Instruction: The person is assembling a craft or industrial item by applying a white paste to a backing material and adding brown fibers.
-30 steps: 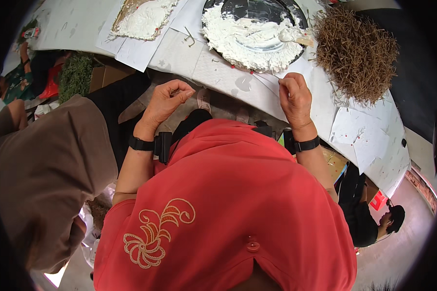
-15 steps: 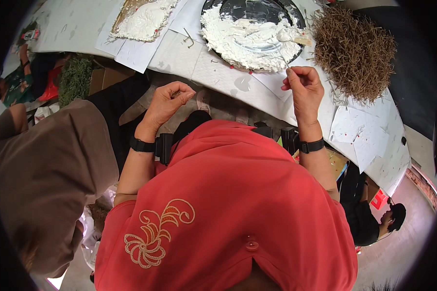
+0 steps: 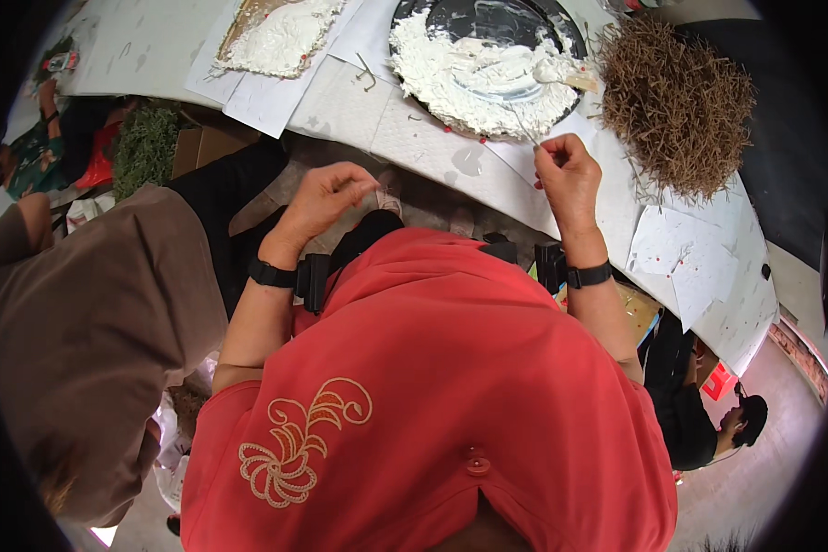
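Right hand [image 3: 569, 173] pinched shut on thin pale stick [image 3: 524, 127]; stick's long axis slants up-left toward round dark tray of white paste [image 3: 481, 57] just beyond. Left hand [image 3: 327, 196] loosely curled, grip unclear, farther from tray.

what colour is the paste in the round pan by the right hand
White, heaped around the dark round pan just above the right hand; the head view shows it.

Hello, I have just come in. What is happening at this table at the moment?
A person in a red shirt works at a paper-covered table. The right hand pinches a thin straw-coloured twig near the round dark tray of white paste. A pile of dry brown twigs lies to the right of the tray. The left hand is loosely curled at the table's near edge; whether it holds anything is unclear. A flat board spread with white paste lies further left.
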Action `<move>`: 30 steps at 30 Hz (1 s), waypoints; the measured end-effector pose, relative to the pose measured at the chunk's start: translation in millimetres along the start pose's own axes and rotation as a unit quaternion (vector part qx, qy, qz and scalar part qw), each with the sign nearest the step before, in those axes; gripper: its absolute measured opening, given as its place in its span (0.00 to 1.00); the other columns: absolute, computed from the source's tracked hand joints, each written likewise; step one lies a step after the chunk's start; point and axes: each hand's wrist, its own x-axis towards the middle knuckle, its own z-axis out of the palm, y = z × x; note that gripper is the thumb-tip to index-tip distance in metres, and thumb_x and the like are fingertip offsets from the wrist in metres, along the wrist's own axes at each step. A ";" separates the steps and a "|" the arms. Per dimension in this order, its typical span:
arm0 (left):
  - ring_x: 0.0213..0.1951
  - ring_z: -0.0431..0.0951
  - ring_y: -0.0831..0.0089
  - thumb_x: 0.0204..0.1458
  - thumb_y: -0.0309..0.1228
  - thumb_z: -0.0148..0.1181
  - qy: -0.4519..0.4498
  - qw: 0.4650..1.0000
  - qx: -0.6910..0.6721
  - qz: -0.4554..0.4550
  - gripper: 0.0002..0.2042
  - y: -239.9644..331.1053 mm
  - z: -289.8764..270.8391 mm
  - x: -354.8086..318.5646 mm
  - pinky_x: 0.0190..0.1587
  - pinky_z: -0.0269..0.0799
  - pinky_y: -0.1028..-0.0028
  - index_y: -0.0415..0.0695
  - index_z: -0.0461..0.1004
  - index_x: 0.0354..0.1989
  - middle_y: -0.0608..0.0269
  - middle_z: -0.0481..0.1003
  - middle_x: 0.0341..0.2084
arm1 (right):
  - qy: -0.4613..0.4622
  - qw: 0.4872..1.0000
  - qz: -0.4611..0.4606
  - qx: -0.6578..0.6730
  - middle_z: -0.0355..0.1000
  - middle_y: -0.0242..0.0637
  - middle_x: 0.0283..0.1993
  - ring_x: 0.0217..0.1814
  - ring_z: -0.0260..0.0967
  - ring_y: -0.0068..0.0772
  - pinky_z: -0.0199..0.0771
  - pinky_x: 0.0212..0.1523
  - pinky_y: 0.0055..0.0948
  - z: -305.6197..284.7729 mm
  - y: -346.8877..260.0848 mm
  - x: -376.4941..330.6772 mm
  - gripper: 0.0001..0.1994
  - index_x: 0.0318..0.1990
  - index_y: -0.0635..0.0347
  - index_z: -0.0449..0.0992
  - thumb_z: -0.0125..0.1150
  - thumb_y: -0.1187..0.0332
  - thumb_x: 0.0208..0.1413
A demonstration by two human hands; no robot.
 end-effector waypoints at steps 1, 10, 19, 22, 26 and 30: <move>0.30 0.70 0.86 0.57 0.28 0.55 -0.026 0.999 0.011 -0.016 0.07 -1.1 -1.1 0.6 0.33 0.66 0.85 0.39 0.76 0.38 0.70 0.74 0.28 | 0.003 1.000 0.006 0.011 0.69 0.29 0.23 0.20 0.66 0.16 0.69 0.18 0.17 -1.8 -1.9 -2.9 0.04 0.31 0.64 0.72 0.60 0.74 0.53; 0.40 0.75 0.70 0.58 0.33 0.52 -0.268 0.948 0.163 -0.053 0.14 -69.7 30.7 11.5 0.43 0.71 0.73 0.41 0.73 0.49 0.58 0.77 0.40 | 0.002 0.995 0.030 0.098 0.69 0.28 0.23 0.20 0.65 0.16 0.70 0.19 0.18 -8.9 -8.7 -5.0 0.04 0.33 0.64 0.72 0.61 0.74 0.53; 0.59 0.65 0.65 0.61 0.36 0.46 -0.308 0.932 0.078 -0.172 0.21 -7.4 32.8 -13.6 0.59 0.60 0.72 0.45 0.60 0.63 0.53 0.66 0.58 | 0.011 0.990 0.040 0.132 0.69 0.29 0.24 0.20 0.66 0.16 0.70 0.20 0.18 -14.1 -5.9 -7.0 0.04 0.33 0.63 0.71 0.61 0.74 0.53; 0.60 0.63 0.65 0.61 0.37 0.46 -0.281 0.940 0.045 -0.190 0.23 -12.4 28.2 -20.1 0.61 0.58 0.72 0.45 0.58 0.64 0.52 0.63 0.60 | 0.018 0.986 0.036 0.159 0.69 0.29 0.23 0.20 0.66 0.16 0.70 0.20 0.18 -13.2 -5.5 -8.6 0.04 0.33 0.63 0.71 0.61 0.74 0.53; 0.61 0.62 0.64 0.60 0.41 0.48 -0.241 0.956 0.082 -0.144 0.27 -46.7 27.1 -16.6 0.63 0.56 0.71 0.47 0.53 0.66 0.53 0.61 0.62 | 0.020 0.982 0.024 0.185 0.69 0.29 0.23 0.21 0.66 0.16 0.70 0.21 0.18 -7.0 2.6 -6.7 0.04 0.32 0.63 0.71 0.60 0.74 0.53; 0.62 0.61 0.62 0.60 0.42 0.47 -0.258 0.947 0.168 -0.095 0.27 -51.1 33.2 -9.7 0.63 0.55 0.70 0.45 0.53 0.66 0.52 0.61 0.62 | 0.024 0.995 -0.032 0.094 0.69 0.28 0.23 0.21 0.65 0.14 0.70 0.21 0.17 5.7 16.6 -0.9 0.04 0.32 0.63 0.71 0.60 0.74 0.54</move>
